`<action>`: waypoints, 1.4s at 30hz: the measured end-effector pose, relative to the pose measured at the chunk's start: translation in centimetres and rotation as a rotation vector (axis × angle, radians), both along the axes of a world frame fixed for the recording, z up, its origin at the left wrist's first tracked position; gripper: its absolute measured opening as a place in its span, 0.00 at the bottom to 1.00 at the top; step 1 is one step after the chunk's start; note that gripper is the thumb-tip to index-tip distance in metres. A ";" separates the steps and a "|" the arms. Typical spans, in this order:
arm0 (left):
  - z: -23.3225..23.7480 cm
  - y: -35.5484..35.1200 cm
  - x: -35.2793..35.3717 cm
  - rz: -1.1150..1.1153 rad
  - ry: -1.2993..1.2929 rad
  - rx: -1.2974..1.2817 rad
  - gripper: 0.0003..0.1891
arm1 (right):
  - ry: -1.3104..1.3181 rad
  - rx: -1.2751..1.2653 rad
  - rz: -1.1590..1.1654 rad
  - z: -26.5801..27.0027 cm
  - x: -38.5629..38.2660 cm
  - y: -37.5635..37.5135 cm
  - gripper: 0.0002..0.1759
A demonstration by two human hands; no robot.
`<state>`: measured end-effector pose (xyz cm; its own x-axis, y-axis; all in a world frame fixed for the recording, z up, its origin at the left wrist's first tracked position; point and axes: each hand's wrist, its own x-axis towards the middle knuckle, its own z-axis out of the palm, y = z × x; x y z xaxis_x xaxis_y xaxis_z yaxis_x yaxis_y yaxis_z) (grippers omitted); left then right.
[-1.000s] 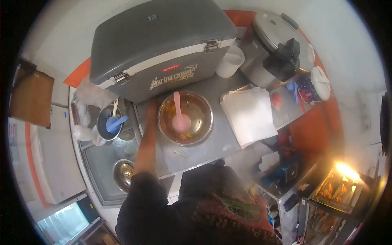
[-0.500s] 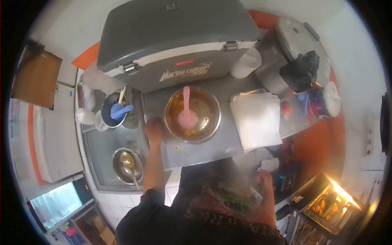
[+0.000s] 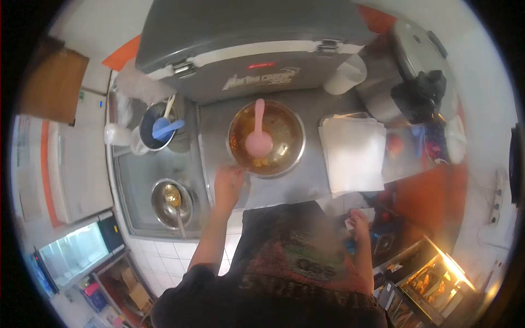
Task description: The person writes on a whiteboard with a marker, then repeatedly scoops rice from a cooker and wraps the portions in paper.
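Observation:
My left hand [image 3: 229,183] is over the steel worktop, by the near left side of a steel mixing bowl [image 3: 298,156]. Its fingers are drawn together; whatever they hold, if anything, is too small to make out. In the bowl a pink rice paddle [image 3: 259,143] rests head down on orange-brown food remains, its handle toward the far rim. Low on the right, beyond the worktop's front edge, my right hand [image 3: 359,220] is closed on a small white piece that looks like paper or tissue.
A grey cooler box [image 3: 208,87] stands behind the bowl. To the right lie white paper sheets [image 3: 353,156], with a large steel pot [image 3: 383,82] behind. At left are a bowl with a spoon [image 3: 158,216] and a dark pot [image 3: 147,128] with blue and cream utensils. A lit food cabinet [image 3: 435,279] is lower right.
My left hand has moved right, from the worktop's left edge to near the bowl. The small yellowish scrap on the worktop no longer shows. My right hand has risen slightly.

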<state>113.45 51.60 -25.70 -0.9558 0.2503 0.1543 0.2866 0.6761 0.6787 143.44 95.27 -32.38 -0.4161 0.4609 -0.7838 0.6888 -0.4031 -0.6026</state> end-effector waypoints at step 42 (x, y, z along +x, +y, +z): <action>4.6 40.7 7.6 -0.551 -1.210 0.094 0.15 | 0.480 -0.105 -0.829 -0.9 5.9 37.2 0.13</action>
